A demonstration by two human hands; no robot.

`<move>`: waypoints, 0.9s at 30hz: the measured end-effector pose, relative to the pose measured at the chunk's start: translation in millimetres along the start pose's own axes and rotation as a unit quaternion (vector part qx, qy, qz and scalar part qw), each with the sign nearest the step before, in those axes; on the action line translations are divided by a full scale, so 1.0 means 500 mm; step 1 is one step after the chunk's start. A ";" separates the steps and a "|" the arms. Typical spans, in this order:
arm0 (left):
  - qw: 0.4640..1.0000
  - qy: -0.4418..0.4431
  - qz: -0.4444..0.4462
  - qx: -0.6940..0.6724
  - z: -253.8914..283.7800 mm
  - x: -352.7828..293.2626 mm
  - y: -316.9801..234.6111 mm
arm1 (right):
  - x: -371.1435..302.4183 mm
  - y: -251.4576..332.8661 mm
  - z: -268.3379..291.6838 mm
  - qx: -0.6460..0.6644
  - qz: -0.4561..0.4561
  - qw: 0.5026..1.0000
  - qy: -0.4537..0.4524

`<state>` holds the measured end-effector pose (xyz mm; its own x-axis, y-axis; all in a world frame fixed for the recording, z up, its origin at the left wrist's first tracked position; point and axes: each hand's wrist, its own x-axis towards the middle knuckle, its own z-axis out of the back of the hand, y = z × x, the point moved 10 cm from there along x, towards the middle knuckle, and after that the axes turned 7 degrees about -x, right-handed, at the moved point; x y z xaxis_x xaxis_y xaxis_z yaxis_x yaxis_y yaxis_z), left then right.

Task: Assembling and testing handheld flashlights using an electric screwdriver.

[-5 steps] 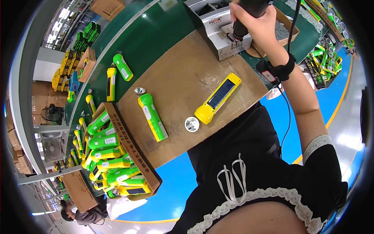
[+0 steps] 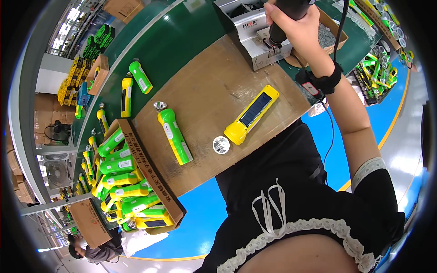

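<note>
My right hand is wrapped round a black electric screwdriver, whose lower end points down at the small pick-up block of a silver screw feeder. A black strap with a small red-and-white tag circles my right wrist. My left hand is out of view. On the brown cardboard sheet lies a yellow flashlight with a dark solar panel facing up, its round reflector off at its head end. Left of it rests a green-and-yellow flashlight with a loose reflector by its head.
A cardboard box full of green-and-yellow flashlights stands at the left. Several more flashlights lie on the green table. A carton of small screws sits beside the feeder. Far right is a black crate of parts; a person is at lower left.
The whole view has shifted slightly, so things sit a little farther left. My right hand keeps its grip on the screwdriver at the feeder; the flashlights have not moved on the cardboard.
</note>
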<state>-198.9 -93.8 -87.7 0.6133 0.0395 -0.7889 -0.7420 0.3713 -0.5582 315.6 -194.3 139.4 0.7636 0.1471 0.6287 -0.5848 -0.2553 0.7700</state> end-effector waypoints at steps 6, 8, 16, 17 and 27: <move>1.000 0.019 0.002 0.011 -0.008 -0.007 0.008 | 0.000 0.008 -0.001 -0.034 0.007 0.999 -0.010; 0.999 0.029 0.004 0.014 -0.013 -0.013 0.011 | 0.002 0.006 -0.001 -0.069 0.008 0.998 -0.002; 0.989 0.016 -0.068 0.129 0.059 0.003 -0.089 | 0.005 0.009 -0.006 -0.049 0.026 0.998 -0.014; 0.981 -0.037 -0.107 0.154 0.102 0.024 -0.145 | 0.003 -0.001 0.003 -0.065 0.023 0.997 -0.020; 0.799 -0.457 -0.322 0.224 0.262 0.196 -0.534 | 0.020 -0.008 0.010 -0.046 0.069 0.996 0.023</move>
<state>94.7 -67.8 17.8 0.9222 0.2906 0.2552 -0.1473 0.8740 -0.4631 327.1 -196.7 141.9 0.6617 0.1609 0.7323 -0.7079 -0.1877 0.6809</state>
